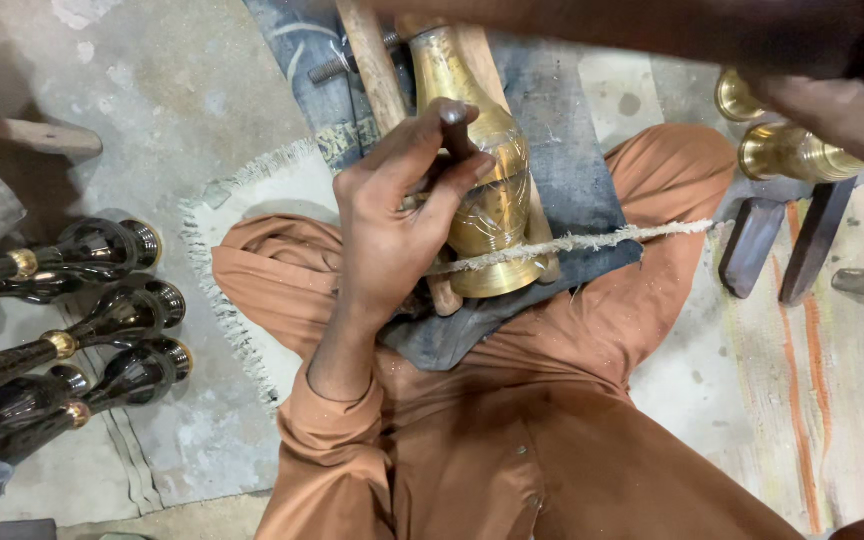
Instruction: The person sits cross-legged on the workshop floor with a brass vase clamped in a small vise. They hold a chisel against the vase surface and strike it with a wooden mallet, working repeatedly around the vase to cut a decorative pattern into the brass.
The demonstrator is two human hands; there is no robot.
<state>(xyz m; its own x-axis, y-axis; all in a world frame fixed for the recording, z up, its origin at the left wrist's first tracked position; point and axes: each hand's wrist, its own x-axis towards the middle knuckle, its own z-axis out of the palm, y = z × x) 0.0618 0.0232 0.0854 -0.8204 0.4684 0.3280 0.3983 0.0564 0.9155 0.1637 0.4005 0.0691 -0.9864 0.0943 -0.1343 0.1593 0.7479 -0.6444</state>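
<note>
A brass vase with engraved lines lies on its side on two wooden rails over a blue cloth in my lap. A frayed pale rope runs across the vase's flared foot. My left hand is shut on a short dark metal tool, whose tip rests on the vase's body. My right arm crosses the top of the view, blurred. My right hand is near the top right above other brass pieces; its grip is not clear.
Several dark glossy vases with brass rims lie on the concrete floor at the left. Two brass vases lie at the upper right, with dark metal bars below them. A fringed white mat lies under my knees.
</note>
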